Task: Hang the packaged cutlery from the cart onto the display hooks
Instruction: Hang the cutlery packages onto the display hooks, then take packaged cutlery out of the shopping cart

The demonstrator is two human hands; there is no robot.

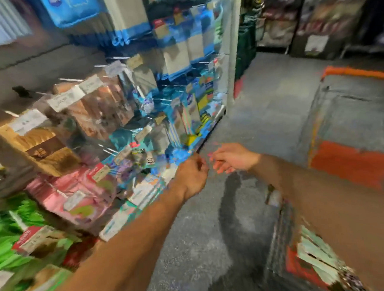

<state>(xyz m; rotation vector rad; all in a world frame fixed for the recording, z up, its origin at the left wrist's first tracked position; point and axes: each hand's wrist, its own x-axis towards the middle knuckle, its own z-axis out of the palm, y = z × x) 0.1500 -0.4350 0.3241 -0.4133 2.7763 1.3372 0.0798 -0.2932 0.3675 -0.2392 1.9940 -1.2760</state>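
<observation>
Head view is badly smeared. Both arms are stretched toward the low end of the display rack (140,117). The left hand (192,176) is curled, its grasp indiscernible; the right hand (232,157) is spread loosely. Pale packets (317,257) are seen in the orange cart (354,164).

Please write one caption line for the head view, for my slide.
Both hands, left and right, reach toward the display rack of hanging packages.
</observation>
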